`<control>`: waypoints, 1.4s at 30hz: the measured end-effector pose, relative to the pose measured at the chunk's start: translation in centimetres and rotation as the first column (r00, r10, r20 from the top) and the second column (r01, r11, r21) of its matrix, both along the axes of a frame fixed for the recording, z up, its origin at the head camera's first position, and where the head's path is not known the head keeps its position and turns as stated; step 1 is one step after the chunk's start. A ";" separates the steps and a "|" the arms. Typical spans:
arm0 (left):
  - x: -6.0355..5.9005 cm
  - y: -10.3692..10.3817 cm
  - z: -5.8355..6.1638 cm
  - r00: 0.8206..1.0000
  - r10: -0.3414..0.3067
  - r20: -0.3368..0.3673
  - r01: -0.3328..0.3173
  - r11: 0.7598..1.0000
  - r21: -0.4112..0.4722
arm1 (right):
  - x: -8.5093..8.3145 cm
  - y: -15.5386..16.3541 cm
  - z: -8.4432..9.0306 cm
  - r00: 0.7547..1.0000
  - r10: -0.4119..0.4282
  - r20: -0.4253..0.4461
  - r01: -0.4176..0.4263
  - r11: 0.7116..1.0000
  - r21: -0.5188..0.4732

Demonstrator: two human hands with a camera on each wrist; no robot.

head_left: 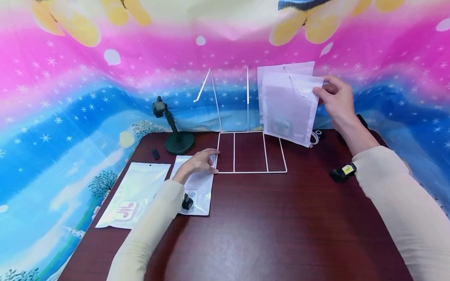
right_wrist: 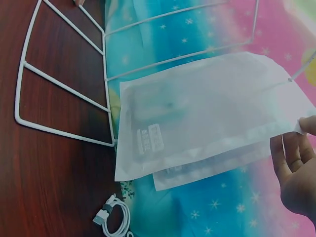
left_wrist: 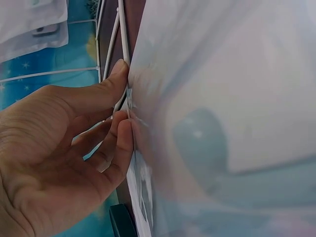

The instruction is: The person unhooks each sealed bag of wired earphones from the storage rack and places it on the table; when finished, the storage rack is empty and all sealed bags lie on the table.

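So the left hand (head_left: 198, 163) is down near the table's (head_left: 267, 234) left side, fingers pinching the white wire rack (head_left: 251, 154) at its base corner, partly lying on a flat pouch (head_left: 197, 187); if that grip slips, the rack could tip. Over right, the right hand (head_left: 335, 99) pinches the frosted bag (head_left: 288, 107) by its top edge, hanging on the rack's hook; a tug might tear the hole.

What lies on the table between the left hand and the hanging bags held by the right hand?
In the head view, only the flat base of the white wire rack lies between the left hand and the hanging bags; bare table shows through its frame.
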State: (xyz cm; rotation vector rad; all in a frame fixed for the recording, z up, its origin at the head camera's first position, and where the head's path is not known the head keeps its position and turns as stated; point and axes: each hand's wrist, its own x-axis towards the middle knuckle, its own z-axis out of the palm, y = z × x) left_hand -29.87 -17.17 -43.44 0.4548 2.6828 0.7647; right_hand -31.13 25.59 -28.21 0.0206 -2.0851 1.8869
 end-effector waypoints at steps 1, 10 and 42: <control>0.0 0.0 0.0 1.000 -0.003 -0.001 0.003 1.000 -0.005 | 0.2 0.1 -0.1 1.000 0.006 -0.008 -0.006 1.000 -0.017; -0.2 -0.2 -0.3 0.999 -0.025 -0.032 0.025 1.000 -0.003 | 2.5 0.4 -0.7 0.999 0.015 -0.053 -0.023 0.989 -0.149; -0.2 0.1 -0.4 1.000 -0.002 0.007 0.002 1.000 0.011 | 8.9 0.3 -0.1 0.984 0.082 -0.156 -0.136 0.919 -0.371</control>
